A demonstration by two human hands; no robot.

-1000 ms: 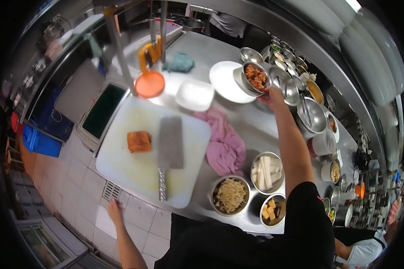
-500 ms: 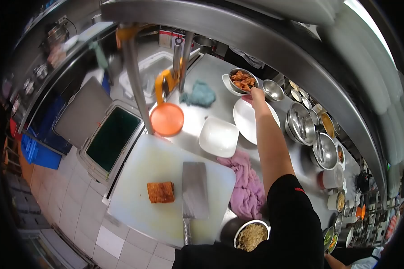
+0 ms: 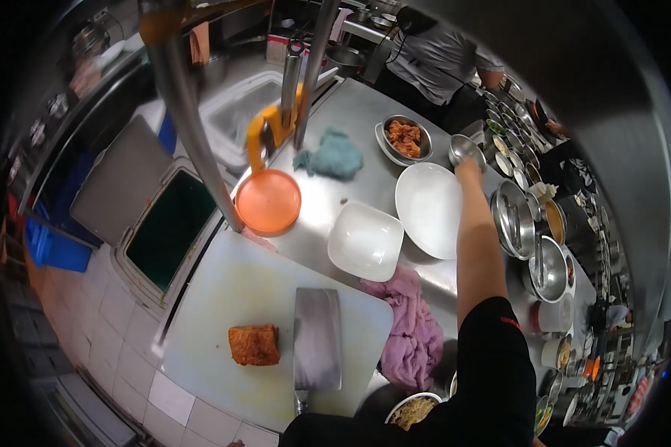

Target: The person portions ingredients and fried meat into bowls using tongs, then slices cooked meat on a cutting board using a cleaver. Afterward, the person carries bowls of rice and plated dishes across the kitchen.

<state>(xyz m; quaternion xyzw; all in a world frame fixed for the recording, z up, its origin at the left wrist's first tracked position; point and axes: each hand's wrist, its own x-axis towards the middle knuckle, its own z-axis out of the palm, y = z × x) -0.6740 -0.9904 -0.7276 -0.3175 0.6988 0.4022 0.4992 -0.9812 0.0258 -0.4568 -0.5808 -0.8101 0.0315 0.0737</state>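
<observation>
Steel counter [image 3: 365, 127] is filling the head view, running away from the person toward a sink [image 3: 235, 112] at the far left. Right hand [image 3: 467, 167] is reaching out over the counter to a small empty steel bowl [image 3: 466, 149]; the hand is touching the bowl's near rim, but whether the fingers are gripping or loose cannot be told. Left hand is lying outside the view. A bowl of orange-red food [image 3: 405, 138] is sitting just left of the empty bowl, apart from the hand. An oval white plate [image 3: 429, 211] is lying just beside the forearm, and a square white dish [image 3: 365, 241] is sitting near it. A white cutting board [image 3: 246, 298] is carrying a cleaver [image 3: 317, 339] and a browned block of food [image 3: 254, 345], side by side, not touching. A pink cloth [image 3: 410, 320] is bunching at the board's right edge. A row of steel pots [image 3: 533, 246] is lining the right side. Another person in a grey shirt [image 3: 443, 59] is standing at the far end. Pale floor tiles [image 3: 127, 328] are showing on the left.
</observation>
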